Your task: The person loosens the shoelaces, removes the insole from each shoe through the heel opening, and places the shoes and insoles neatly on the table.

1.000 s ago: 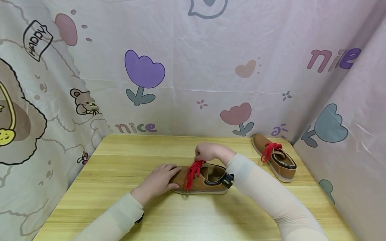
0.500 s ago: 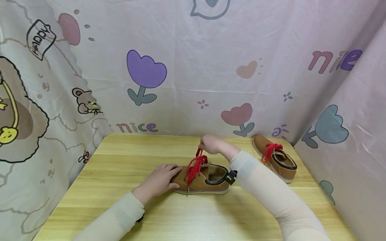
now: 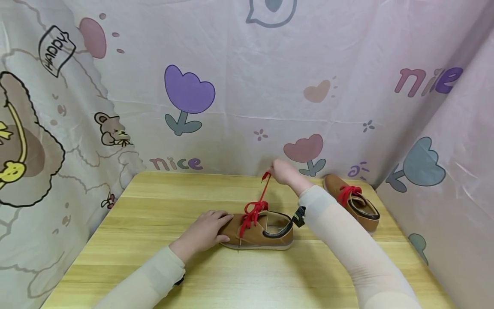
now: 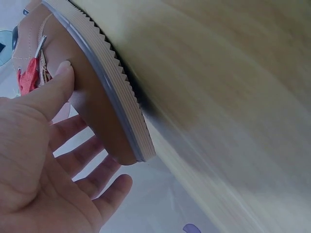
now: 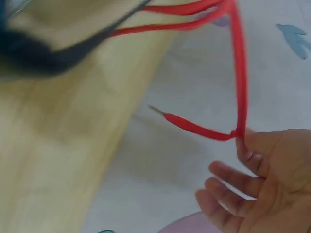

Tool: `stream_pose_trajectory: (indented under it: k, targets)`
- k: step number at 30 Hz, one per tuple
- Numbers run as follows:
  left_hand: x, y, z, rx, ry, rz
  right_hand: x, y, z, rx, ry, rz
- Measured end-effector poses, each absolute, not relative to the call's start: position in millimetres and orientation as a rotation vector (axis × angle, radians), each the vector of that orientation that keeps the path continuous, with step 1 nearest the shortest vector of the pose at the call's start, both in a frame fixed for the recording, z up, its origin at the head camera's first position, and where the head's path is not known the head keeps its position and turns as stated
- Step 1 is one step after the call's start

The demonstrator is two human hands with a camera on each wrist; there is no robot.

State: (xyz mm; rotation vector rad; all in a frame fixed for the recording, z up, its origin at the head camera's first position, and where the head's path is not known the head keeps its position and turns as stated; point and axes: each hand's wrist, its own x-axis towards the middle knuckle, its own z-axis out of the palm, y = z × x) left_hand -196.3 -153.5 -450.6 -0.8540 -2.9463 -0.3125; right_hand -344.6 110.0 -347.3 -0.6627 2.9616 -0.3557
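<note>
A brown shoe (image 3: 252, 236) with red laces lies on its sole in the middle of the wooden table, its toe to the left. My left hand (image 3: 204, 231) holds the toe; in the left wrist view its thumb (image 4: 56, 92) presses one side while the fingers reach round the other. Above and behind the shoe, my right hand (image 3: 284, 172) pinches one red shoelace (image 5: 240, 73) between thumb and forefinger. The lace runs taut down to the knot, and its tipped end (image 5: 194, 127) hangs free. The right hand's other fingers are loosely bent.
A matching brown shoe (image 3: 368, 223) with tied red laces sits at the table's back right corner. Printed curtains (image 3: 247, 94) rise directly behind the table (image 3: 127, 223) and at both sides.
My right hand has moved up, back and slightly right, drawing the shoelace out from the bow into a long taut line. My left hand and the shoe have stayed in place.
</note>
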Motion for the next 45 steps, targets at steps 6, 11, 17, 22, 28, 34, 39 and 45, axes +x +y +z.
stream_pose_trajectory:
  k: [6, 11, 17, 22, 28, 34, 39, 45]
  targets:
    - [-197.0, -153.5, -452.6, -0.863, -2.952, -0.311, -343.7, 116.0, -361.4, -0.636, 2.906, -0.406]
    - [-197.5, -153.7, -452.0, -0.867, -2.935, -0.333, -336.8, 114.6, -362.6, -0.719, 2.886, -0.38]
    - [-197.7, -154.0, -452.1, -0.855, -2.95, -0.316, -327.2, 106.2, -363.8, -0.881, 2.848, -0.38]
    - [-197.9, -153.6, -452.4, -0.856, -2.948, -0.323, -318.8, 94.2, -368.3, -1.046, 2.799, -0.441]
    - [-198.1, -152.9, -452.6, -0.859, -2.936, -0.309, -309.7, 76.1, -374.2, -1.175, 2.688, -0.463]
    - [-197.5, -153.5, -452.1, -0.862, -2.937, -0.313, -304.0, 65.0, -376.8, -1.182, 2.61, -0.412]
    - [-197.4, -154.0, -452.6, -0.858, -2.944, -0.32, -302.0, 61.4, -378.7, -1.116, 2.597, -0.353]
    - [-198.5, -153.4, -453.3, -0.857, -2.94, -0.316, -300.2, 60.4, -379.1, -1.057, 2.603, -0.302]
